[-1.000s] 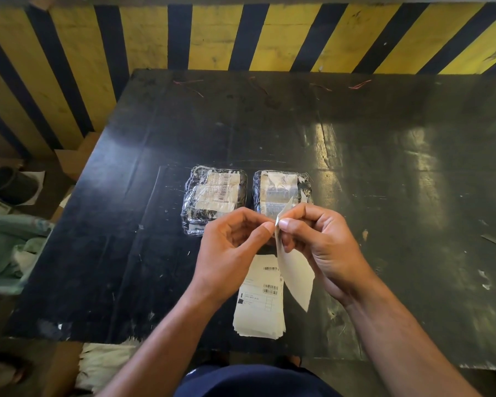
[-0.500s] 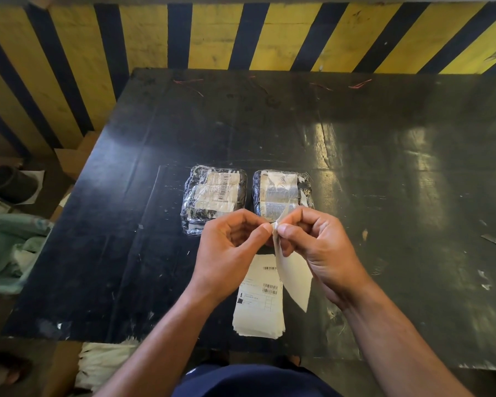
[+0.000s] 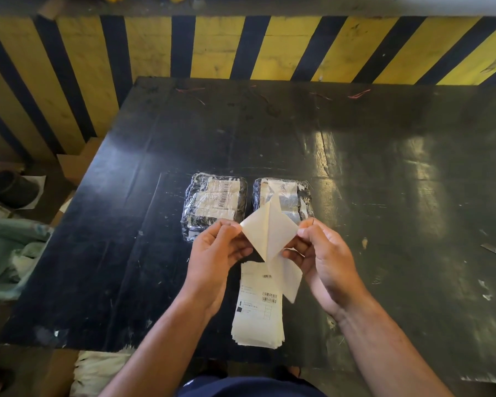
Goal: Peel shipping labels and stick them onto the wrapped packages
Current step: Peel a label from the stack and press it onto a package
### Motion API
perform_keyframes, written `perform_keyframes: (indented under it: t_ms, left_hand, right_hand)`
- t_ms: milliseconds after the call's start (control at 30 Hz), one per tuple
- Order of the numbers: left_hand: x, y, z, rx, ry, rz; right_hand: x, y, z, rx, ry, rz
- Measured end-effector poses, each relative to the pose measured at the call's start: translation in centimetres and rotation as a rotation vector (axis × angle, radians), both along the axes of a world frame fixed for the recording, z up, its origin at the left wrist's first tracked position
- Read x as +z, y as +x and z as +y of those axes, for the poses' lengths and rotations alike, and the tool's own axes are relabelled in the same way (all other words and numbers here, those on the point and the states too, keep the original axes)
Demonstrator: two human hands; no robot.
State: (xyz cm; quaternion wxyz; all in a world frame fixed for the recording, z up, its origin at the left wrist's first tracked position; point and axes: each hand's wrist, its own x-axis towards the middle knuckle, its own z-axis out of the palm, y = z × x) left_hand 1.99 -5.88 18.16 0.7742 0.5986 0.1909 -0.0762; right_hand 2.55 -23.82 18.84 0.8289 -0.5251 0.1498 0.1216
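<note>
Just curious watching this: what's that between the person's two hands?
In the head view, a label being peeled from its backing spans the gap, the left hand pinching one corner and the right hand the other, above the label stack.

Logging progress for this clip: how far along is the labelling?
Neither wrapped package, left or right, clearly carries a fresh label; what shows seems to lie under the wrap. In hand: the left hand and right hand are peeling one label apart. Left: sticking it on, and the stack of labels on the table.
</note>
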Motion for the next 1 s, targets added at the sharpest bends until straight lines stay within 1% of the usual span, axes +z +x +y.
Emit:
perform_keyframes:
  t_ms: [167, 367, 533, 667, 733, 800, 933, 1000]
  left_hand:
    - [0.1, 0.6, 0.4, 0.151, -0.112, 0.036]
    - [-0.3, 1.2, 1.4, 0.345, -0.205, 0.093]
    - [-0.9, 1.7, 2.8, 0.453, -0.215, 0.085]
    - [-1.0, 2.3, 5.1, 0.577, -0.232, 0.067]
    - [-0.9, 2.5, 6.3, 0.589, -0.211, 0.046]
    - [-0.9, 2.3, 7.0, 0.575, -0.171, 0.037]
    - [-1.5, 1.3, 6.7, 0.502, -0.079, 0.081]
    - [-1.9, 0.8, 5.8, 0.446, -0.071, 0.112]
  right_hand:
    - [-1.0, 0.6, -0.8, -0.114, 0.136, 0.091]
    - [-3.6, 1.4, -3.2, -0.254, 0.285, 0.274]
    - [-6.4, 1.4, -6.4, -0.408, 0.291, 0.363]
    - [-7.9, 1.1, -10.3, -0.581, 0.247, 0.377]
    - [-8.4, 0.9, -12.5, -0.636, 0.153, 0.332]
    - [-8.9, 0.5, -13.9, -0.619, -0.015, 0.249]
    - [-9.8, -0.6, -13.9, -0.425, -0.496, 0.077]
    - [-10.9, -1.1, -13.2, -0.29, -0.715, 0.066]
